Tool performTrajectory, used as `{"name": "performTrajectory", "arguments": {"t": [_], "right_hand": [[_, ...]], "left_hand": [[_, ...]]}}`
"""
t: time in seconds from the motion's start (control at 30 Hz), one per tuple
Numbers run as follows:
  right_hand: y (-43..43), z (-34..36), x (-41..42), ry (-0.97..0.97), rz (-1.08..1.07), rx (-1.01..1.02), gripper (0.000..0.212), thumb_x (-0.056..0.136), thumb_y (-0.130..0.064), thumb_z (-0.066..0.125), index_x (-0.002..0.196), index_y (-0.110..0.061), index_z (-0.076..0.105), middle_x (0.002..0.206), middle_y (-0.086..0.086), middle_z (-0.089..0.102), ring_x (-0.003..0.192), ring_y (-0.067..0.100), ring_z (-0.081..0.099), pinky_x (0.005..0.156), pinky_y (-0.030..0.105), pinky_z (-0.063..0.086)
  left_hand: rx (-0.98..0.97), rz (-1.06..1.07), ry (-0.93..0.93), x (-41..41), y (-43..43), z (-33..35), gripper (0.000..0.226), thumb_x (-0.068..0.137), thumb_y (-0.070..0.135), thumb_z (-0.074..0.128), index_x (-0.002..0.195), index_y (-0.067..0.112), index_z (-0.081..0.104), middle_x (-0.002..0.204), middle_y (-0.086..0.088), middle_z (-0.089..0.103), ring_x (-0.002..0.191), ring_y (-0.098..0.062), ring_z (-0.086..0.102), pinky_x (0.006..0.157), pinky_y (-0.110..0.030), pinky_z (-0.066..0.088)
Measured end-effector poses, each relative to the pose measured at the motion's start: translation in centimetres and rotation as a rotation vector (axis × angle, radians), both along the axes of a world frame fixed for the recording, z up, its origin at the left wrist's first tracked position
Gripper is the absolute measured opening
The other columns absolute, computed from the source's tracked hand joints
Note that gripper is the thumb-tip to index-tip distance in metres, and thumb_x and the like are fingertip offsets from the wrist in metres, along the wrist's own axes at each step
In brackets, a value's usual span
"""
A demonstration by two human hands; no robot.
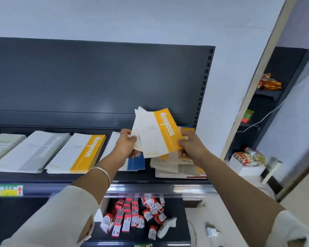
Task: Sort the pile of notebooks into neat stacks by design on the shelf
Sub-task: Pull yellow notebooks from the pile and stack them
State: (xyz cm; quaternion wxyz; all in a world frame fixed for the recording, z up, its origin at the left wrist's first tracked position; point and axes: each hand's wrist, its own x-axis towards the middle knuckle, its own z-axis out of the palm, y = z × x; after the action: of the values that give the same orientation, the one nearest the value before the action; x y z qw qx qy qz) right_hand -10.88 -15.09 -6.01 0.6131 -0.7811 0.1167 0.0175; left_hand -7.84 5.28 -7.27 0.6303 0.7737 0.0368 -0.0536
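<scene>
The held notebooks (156, 135) are a small fanned bundle, the top one white with a yellow band down its right long edge. They are lifted clear of the shelf (150, 188), up and to the right of the yellow stack (78, 154). The left hand (128, 145) grips the bundle's left edge with the thumb on top. The right hand (190, 147) pinches the near right corner on the yellow band.

The top cover matches the yellow stack, so I judge that stack to be its place. The stack lies to the left of both hands, and the left hand is the nearer one. The bundle's long axis runs from near to far and leans a little left at the top, while the stack's long axis leans right. A small turn would be needed to lay it square.

Between the yellow stack and the hands lies a blue stack (136, 162), partly hidden by the left wrist. Farther right of the yellow stack, under the right hand, sits the unsorted pile (177, 167), loosely heaped. Just left of the yellow stack is a grey stack (32, 152).

"Notebook" runs in white along the band of the held cover, the yellow stack and the grey stack. The finer print is too small to read. Below and left of the yellow stack, a price label (6, 190) shows a red arrow but is otherwise blurred.
</scene>
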Motion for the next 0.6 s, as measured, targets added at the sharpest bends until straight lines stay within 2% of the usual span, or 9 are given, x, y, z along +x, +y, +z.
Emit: {"name": "performTrajectory", "arguments": {"t": [0.1,0.2,0.3,0.4,0.53,0.6], "right_hand": [[4.4,0.2,1.1,-0.006,0.021,0.005,0.024,0.096,-0.002,0.038,0.113,-0.017,0.045,0.074,0.008,0.055,0.047,0.015,0.047,0.045,0.023,0.036],[9.5,0.1,2.4,-0.058,0.05,-0.005,0.022,0.097,-0.004,0.036,0.111,-0.017,0.046,0.07,0.005,0.054,0.048,0.013,0.046,0.046,0.023,0.035],[14.5,-0.3,3.4,-0.082,0.009,-0.01,0.019,0.098,-0.006,0.037,0.111,-0.014,0.047,0.07,0.006,0.055,0.049,0.012,0.047,0.045,0.022,0.035],[18.7,-0.6,3.9,-0.07,-0.049,0.026,0.019,0.099,-0.007,0.037,0.114,-0.015,0.045,0.076,0.006,0.055,0.051,0.012,0.048,0.044,0.021,0.035],[22.5,-1.2,3.8,-0.038,-0.106,0.055,0.02,0.1,-0.008,0.037,0.116,-0.019,0.043,0.08,0.005,0.055,0.053,0.012,0.048,0.047,0.021,0.038],[23.7,-1.5,3.6,-0.018,-0.143,0.048,0.023,0.098,-0.007,0.037,0.117,-0.018,0.043,0.079,0.005,0.055,0.053,0.013,0.048,0.048,0.022,0.037]], "left_hand": [[0.005,0.1,-0.037,0.8,5.2,-0.7,0.009,0.101,0.014,0.031,0.11,0.013,0.034,0.073,-0.012,0.049,0.049,-0.019,0.037,0.046,-0.022,0.026],[-0.002,0.166,-0.047,1.3,11.2,-1.4,0.008,0.102,0.018,0.031,0.109,0.014,0.033,0.07,-0.01,0.044,0.048,-0.017,0.034,0.043,-0.019,0.027],[0.034,0.2,-0.007,1.5,16.9,-1.9,0.009,0.103,0.023,0.031,0.111,0.019,0.032,0.079,-0.012,0.049,0.053,-0.02,0.041,0.044,-0.022,0.037],[0.054,0.218,0.021,2.3,21.7,-2.8,0.011,0.103,0.023,0.031,0.113,0.019,0.032,0.09,-0.014,0.052,0.054,-0.02,0.046,0.038,-0.019,0.04],[0.096,0.165,0.144,4.1,24.8,-4.1,0.012,0.101,0.015,0.034,0.112,0.017,0.032,0.086,-0.014,0.056,0.053,-0.024,0.056,0.044,-0.027,0.043],[0.147,0.152,0.23,4.8,25.4,-4.7,0.016,0.098,0.008,0.034,0.112,0.014,0.034,0.093,-0.017,0.058,0.055,-0.027,0.059,0.045,-0.028,0.047]]}}
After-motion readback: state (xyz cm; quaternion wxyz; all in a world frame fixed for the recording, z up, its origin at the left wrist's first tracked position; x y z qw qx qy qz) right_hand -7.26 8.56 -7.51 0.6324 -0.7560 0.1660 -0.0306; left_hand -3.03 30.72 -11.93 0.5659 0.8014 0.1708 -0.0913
